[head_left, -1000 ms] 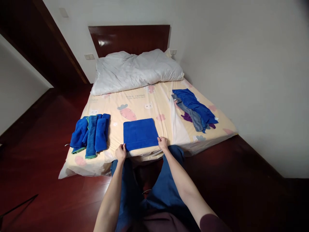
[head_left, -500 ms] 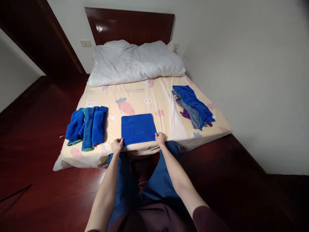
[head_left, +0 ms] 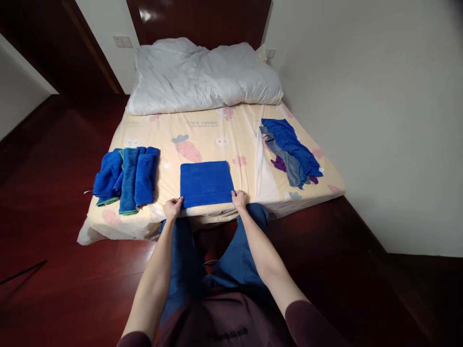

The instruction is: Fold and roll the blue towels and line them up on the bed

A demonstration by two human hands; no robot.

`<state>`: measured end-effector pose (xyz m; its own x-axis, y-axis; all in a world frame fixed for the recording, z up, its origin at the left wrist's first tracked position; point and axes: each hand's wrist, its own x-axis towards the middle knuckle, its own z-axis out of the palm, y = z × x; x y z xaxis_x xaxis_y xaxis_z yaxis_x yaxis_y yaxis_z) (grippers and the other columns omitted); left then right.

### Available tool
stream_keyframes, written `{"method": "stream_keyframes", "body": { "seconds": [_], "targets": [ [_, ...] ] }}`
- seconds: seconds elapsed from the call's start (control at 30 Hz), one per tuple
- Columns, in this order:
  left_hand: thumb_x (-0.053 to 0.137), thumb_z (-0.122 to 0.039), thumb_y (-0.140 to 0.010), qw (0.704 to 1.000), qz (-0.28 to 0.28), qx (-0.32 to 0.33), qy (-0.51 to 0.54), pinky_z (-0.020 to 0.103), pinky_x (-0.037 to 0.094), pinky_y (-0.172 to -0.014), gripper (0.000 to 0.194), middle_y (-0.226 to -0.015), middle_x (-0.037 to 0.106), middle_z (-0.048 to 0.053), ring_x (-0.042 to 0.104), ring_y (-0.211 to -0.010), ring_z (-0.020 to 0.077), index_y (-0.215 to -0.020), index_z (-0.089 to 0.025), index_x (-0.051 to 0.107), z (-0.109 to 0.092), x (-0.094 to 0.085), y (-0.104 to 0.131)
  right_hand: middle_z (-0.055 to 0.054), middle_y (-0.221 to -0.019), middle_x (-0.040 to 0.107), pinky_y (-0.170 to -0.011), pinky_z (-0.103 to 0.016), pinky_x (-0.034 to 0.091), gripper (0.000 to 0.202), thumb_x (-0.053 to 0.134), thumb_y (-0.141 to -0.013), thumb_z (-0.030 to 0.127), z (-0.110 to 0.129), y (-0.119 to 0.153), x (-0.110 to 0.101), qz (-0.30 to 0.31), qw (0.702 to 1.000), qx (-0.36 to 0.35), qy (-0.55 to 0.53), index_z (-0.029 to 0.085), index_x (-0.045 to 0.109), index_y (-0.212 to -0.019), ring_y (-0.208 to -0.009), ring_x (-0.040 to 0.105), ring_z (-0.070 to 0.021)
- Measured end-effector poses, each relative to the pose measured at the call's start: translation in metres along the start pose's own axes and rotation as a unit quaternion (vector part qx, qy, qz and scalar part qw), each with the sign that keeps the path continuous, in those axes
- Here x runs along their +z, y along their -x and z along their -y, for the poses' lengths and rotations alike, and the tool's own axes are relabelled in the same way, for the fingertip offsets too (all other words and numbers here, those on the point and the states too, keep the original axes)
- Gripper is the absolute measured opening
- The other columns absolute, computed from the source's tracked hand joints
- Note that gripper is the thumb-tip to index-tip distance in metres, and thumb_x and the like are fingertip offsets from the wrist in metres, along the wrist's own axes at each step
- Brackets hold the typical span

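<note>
Head view: I see my left hand [head_left: 172, 207] and right hand [head_left: 239, 198] pinching the folded blue towel's [head_left: 206, 183] near corners — rolled towels [head_left: 125, 178] lie left of it, an unfolded heap [head_left: 289, 152] right.

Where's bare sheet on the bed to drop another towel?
Free: the strip between the flat blue towel and the white duvet, and the gap between that towel and the loose cloth heap. Crowded: the near edge, where left hand and right hand pinch its corners, and around the folded towels.
</note>
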<state>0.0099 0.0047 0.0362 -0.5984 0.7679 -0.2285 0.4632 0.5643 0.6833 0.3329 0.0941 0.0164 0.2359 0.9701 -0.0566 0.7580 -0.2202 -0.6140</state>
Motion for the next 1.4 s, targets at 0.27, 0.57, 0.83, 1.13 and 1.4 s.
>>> {"method": "stream_keyframes", "body": {
  "seconds": [0.27, 0.57, 0.83, 1.13, 1.4],
  "targets": [
    [0.050, -0.055, -0.095, 0.995, -0.031, 0.032, -0.090, 0.034, 0.047, -0.075, 0.044, -0.093, 0.076, 0.014, 0.070, -0.089, 0.0291, -0.091, -0.018, 0.074, -0.016, 0.001, 0.016, -0.012, -0.083, 0.073, -0.070, -0.028, 0.043, 0.027, 0.055, -0.097, 0.033, 0.005, 0.006, -0.007, 0.007, 1.000, 0.010, 0.015, 0.017, 0.071, -0.083, -0.076, 0.065, -0.0215],
    [0.038, -0.052, -0.102, 0.975, -0.038, 0.037, -0.218, 0.037, 0.048, -0.073, 0.043, -0.092, 0.073, 0.017, 0.071, -0.089, 0.0334, -0.114, -0.019, 0.062, -0.022, 0.005, 0.023, -0.014, -0.086, 0.071, -0.075, -0.029, 0.047, 0.021, 0.054, -0.099, 0.029, 0.014, 0.016, -0.013, 0.011, 0.999, 0.015, 0.036, 0.015, 0.068, -0.095, -0.082, 0.069, -0.0233],
    [0.042, -0.039, -0.103, 0.967, -0.120, 0.179, -0.133, 0.041, 0.054, -0.090, 0.034, -0.126, 0.064, 0.018, 0.062, -0.119, 0.0302, -0.126, -0.018, 0.057, -0.006, -0.006, 0.042, -0.020, -0.108, 0.069, -0.093, -0.043, 0.052, 0.030, 0.046, -0.093, 0.023, -0.012, 0.015, -0.040, -0.070, 0.993, -0.079, -0.061, 0.011, 0.063, -0.114, -0.102, 0.067, -0.0300],
    [0.042, -0.016, -0.095, 0.865, 0.011, 0.448, -0.224, 0.047, 0.032, -0.124, 0.054, -0.157, 0.045, 0.009, 0.039, -0.148, 0.0248, -0.148, -0.018, 0.048, 0.028, -0.002, 0.046, -0.009, -0.152, 0.052, -0.120, -0.045, 0.037, 0.050, 0.039, -0.103, 0.024, -0.019, 0.043, -0.041, 0.091, 0.864, -0.492, 0.056, 0.020, 0.047, -0.151, -0.144, 0.045, -0.0235],
    [0.041, -0.004, -0.085, 0.879, 0.019, 0.389, -0.275, 0.045, 0.035, -0.121, 0.066, -0.157, 0.045, 0.009, 0.041, -0.146, 0.0234, -0.149, -0.019, 0.048, 0.028, 0.004, 0.040, -0.007, -0.154, 0.049, -0.115, -0.044, 0.042, 0.052, 0.041, -0.100, 0.024, -0.034, 0.041, -0.023, 0.079, 0.881, -0.453, 0.110, 0.021, 0.047, -0.152, -0.143, 0.047, -0.0232]
  ]
}}
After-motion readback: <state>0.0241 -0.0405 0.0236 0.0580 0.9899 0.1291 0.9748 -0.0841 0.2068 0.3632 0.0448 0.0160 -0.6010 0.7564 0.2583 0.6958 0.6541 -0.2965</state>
